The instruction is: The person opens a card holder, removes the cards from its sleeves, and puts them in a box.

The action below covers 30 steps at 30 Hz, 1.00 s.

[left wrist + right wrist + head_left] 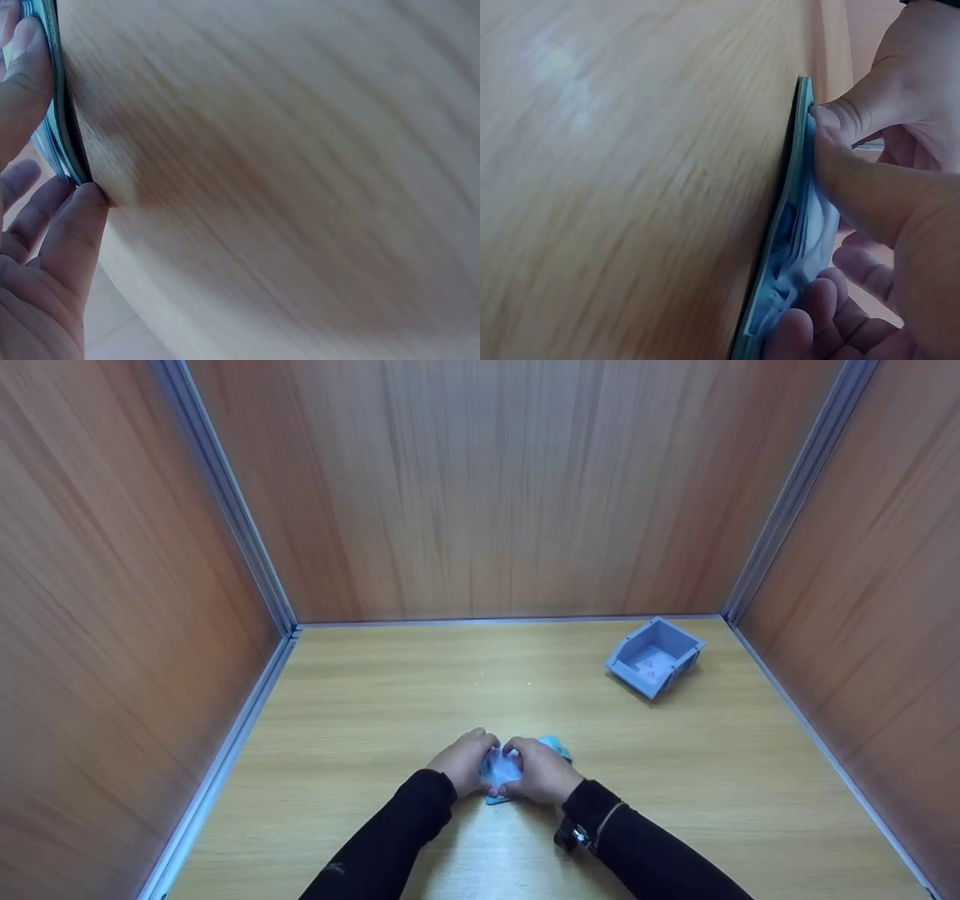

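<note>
Both hands are at a flat teal wallet-like thing (pixel 555 745) lying on the table. Its edge shows thin layers in the wrist views, and a pale bluish, shiny piece (pixel 502 769) lies on top of it. My left hand (pixel 465 761) pinches its left side with curled fingers. From the right, my right hand (pixel 547 772) grips it, the thumb pressing on the layers and the fingers curled at the edge in the right wrist view. The two thumbs nearly meet at the near side. Much of the thing is hidden under the hands.
A grey-blue open plastic bin (pixel 637 679) stands at the back right of the wooden table (pixel 360 697), turned at an angle. Small pale specks lie mid-table. Wood-grain panels (pixel 480 495) with metal edges enclose the back and both sides.
</note>
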{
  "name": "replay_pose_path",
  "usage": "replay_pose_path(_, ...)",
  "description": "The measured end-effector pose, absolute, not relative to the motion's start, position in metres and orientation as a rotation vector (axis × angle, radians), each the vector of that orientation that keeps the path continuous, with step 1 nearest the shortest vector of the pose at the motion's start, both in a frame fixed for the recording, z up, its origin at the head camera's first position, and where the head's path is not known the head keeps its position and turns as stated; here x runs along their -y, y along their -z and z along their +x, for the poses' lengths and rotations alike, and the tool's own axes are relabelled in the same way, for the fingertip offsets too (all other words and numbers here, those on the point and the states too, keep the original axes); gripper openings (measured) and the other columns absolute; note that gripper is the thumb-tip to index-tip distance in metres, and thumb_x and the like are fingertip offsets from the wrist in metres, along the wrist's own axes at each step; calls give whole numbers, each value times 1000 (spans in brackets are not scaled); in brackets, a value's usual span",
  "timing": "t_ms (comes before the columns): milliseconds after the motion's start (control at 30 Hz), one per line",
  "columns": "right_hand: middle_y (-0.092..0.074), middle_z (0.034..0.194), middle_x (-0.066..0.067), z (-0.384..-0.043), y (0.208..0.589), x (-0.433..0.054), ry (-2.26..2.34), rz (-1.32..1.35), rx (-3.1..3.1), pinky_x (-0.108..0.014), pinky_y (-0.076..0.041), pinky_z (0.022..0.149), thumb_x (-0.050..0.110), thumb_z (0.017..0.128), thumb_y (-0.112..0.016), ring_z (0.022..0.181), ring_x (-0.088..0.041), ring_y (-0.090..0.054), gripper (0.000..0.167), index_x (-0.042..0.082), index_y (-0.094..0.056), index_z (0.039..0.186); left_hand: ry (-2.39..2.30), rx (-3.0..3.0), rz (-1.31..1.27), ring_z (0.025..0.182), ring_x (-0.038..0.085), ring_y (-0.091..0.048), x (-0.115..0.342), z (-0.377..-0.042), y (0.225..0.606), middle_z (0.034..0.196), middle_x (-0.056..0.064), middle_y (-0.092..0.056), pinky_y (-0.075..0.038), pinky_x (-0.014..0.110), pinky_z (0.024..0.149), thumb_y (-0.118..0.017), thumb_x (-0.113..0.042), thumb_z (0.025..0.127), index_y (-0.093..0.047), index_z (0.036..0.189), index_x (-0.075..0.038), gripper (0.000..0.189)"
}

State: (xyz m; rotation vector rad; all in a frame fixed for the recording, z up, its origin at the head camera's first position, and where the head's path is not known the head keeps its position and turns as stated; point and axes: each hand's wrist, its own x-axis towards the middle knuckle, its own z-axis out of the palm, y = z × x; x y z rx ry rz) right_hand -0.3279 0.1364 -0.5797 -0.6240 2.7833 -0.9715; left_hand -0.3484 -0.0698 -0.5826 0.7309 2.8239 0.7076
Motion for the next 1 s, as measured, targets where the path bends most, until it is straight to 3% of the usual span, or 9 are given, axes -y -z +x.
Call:
replay_pose_path(167, -74, 112, -9, -329, 580, -137, 992, -600, -2760, -44, -58, 87, 23, 89, -98, 99, -22, -66, 61, 2, -69, 139, -710, -2810, 691, 121, 24, -68, 70, -348, 583, 131, 9, -69, -60, 47, 113, -107, -21, 78, -65, 153, -6, 87)
replay_pose_path(333, -65, 89, 1, -328, 581, -140, 1045, -554, -2730, -30, -49, 69, 14, 95, -91, 79, -14, -60, 66, 8, -60, 153, -720, -2783, 654, 138, 29, -66, 71, -347, 582, 149, 14, -67, -54, 49, 122, -106, -21, 80, -55, 163, -5, 99)
replay_pose_path(433, -56, 77, 7, -328, 583, -142, 1102, -528, -2716, -26, -44, 60, 8, 98, -85, 66, -10, -53, 78, 16, -50, 167, -750, -2771, 637, 141, 30, -65, 71, -347, 581, 149, 14, -69, -52, 49, 125, -107, -19, 78, -50, 166, -5, 106)
replay_pose_path(533, -51, 75, 7, -328, 585, -145, 1147, -541, -2738, -25, -41, 59, 3, 99, -81, 64, -10, -50, 82, 20, -47, 171, -786, -2764, 636, 134, 28, -68, 70, -347, 580, 139, 11, -73, -55, 48, 120, -108, -17, 76, -49, 164, -5, 106)
replay_pose_path(633, -59, 85, 1, -328, 585, -148, 1171, -561, -2784, -30, -47, 66, 0, 98, -80, 75, -14, -56, 70, 16, -56, 162, -766, -2775, 680, 120, 25, -68, 70, -347, 581, 128, 8, -72, -60, 46, 110, -109, -16, 74, -58, 153, -7, 94)
replay_pose_path(800, -76, 108, -10, -331, 583, -155, 1162, -477, -2842, -39, -57, 82, 5, 98, -83, 95, -21, -66, 31, 8, -73, 127, -668, -2824, 740, 107, 18, -63, 69, -348, 582, 115, 2, -68, -60, 40, 100, -110, -22, 72, -75, 125, -11, 64)
replay_pose_path(900, -74, 100, -4, -333, 579, -159, 1195, -379, -2829, -33, -55, 77, 13, 101, -84, 88, -17, -65, 13, 10, -77, 111, -651, -2841, 749, 106, 17, -63, 70, -349, 581, 113, 2, -67, -61, 39, 100, -110, -24, 71, -79, 119, -11, 59)
replay_pose_path(1000, -69, 87, 2, -335, 577, -164, 1252, -288, -2808, -28, -49, 67, 23, 105, -82, 75, -14, -60, 13, 11, -80, 101, -640, -2839, 743, 107, 18, -64, 69, -350, 581, 113, 3, -68, -61, 39, 102, -110, -24, 71, -80, 120, -10, 59)
